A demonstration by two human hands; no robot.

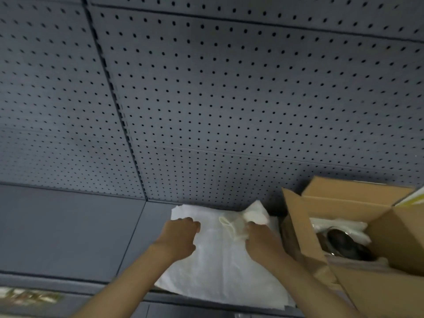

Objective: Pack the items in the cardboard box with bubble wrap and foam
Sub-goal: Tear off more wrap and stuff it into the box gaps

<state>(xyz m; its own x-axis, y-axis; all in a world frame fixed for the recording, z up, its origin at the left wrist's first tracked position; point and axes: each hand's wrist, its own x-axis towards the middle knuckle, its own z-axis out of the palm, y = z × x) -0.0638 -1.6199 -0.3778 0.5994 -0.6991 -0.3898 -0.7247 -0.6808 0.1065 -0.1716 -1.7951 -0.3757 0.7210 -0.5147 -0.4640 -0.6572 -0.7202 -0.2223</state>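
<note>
A white foam sheet (220,267) lies flat on the grey shelf, reaching from the back wall to the front edge. My left hand (181,235) grips its far left part, fingers curled. My right hand (259,237) holds a bunched, rolled-up fold of the sheet (234,228) near the far right corner. To the right stands an open cardboard box (298,226) with raised flaps. Inside it lie white wrapping (339,226) and a dark round item (344,244), partly hidden by a flap.
A grey pegboard wall (229,99) rises straight behind the shelf. Bare grey shelf surface (68,230) lies to the left of the sheet. A yellow-edged object (413,198) pokes in behind the box at the far right.
</note>
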